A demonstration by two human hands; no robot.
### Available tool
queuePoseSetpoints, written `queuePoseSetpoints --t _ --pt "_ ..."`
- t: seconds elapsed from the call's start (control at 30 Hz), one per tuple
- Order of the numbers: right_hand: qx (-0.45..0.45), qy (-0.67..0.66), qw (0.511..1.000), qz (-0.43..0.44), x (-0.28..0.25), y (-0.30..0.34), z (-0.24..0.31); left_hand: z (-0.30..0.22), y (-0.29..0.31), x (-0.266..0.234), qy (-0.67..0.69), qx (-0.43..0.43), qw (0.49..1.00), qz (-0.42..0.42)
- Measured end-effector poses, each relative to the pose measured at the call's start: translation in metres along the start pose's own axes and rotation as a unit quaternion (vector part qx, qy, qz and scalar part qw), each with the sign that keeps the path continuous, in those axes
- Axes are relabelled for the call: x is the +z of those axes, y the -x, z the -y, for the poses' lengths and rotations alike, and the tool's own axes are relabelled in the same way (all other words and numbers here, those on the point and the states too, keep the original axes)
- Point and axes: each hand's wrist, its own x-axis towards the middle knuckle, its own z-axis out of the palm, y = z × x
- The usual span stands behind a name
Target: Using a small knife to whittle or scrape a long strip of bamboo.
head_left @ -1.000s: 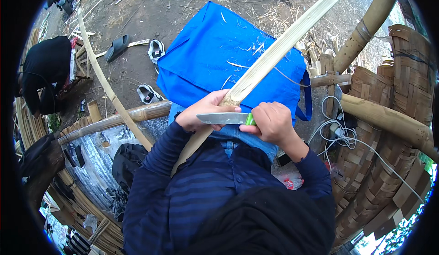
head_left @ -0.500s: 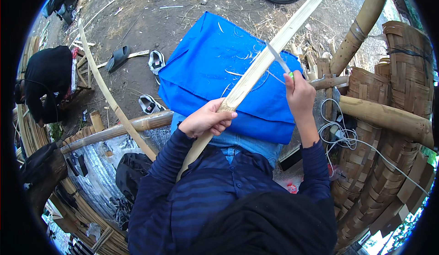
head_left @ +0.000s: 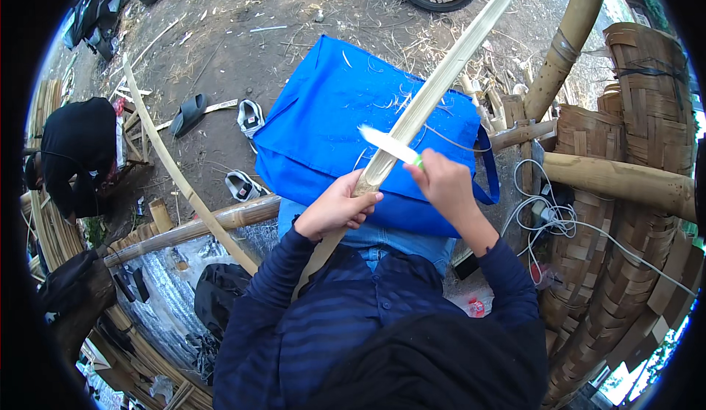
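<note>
My left hand [head_left: 337,206] grips a long pale bamboo strip [head_left: 434,100] near its lower part. The strip slants from beside my waist up to the far right. In my closed right hand [head_left: 448,189] is a knife [head_left: 391,145] with a bit of green showing at the handle. Its bright blade lies across the strip, a little beyond my left hand, the tip pointing left. Beneath both, a blue cloth bag [head_left: 309,130] covers my lap, with thin curled shavings [head_left: 397,101] scattered on it.
At left, a curved bamboo strip [head_left: 173,164] leans over a bamboo rail [head_left: 198,219]. A person in black [head_left: 79,152] bends over beyond it. Shoes [head_left: 243,186] and a sandal [head_left: 189,114] lie on the ground. To my right are a coiled white cable [head_left: 548,215], bamboo poles [head_left: 618,182] and woven panels [head_left: 651,108].
My right hand has brought the knife down along the strip toward my left hand, and the blade now points left. The strip's far end has shifted slightly left and down.
</note>
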Motion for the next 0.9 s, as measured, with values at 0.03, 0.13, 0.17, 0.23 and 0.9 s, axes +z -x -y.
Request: queuePoseSetpoints --t 0.03,0.13,0.17,0.23,0.9 --pt "0.027 0.028 0.998 -0.056 0.002 -0.007 -0.021 0.003 0.000 0.002 -0.035 0.020 0.999 -0.024" --pt "0.130 0.057 0.990 -0.024 -0.017 -0.018 -0.033 0.006 -0.005 0.000 -0.049 0.011 0.998 -0.035" --pt "0.107 0.042 0.993 -0.015 -0.016 -0.013 -0.017 0.007 -0.005 0.000 -0.050 0.009 0.998 -0.036" --pt "-0.009 -0.004 1.000 0.023 -0.008 -0.001 0.018 0.007 -0.007 0.000 -0.030 0.026 0.998 -0.043" --pt "0.329 -0.084 0.939 0.056 -0.030 -0.015 -0.033 0.002 -0.003 -0.023 0.056 -0.008 0.998 -0.007"
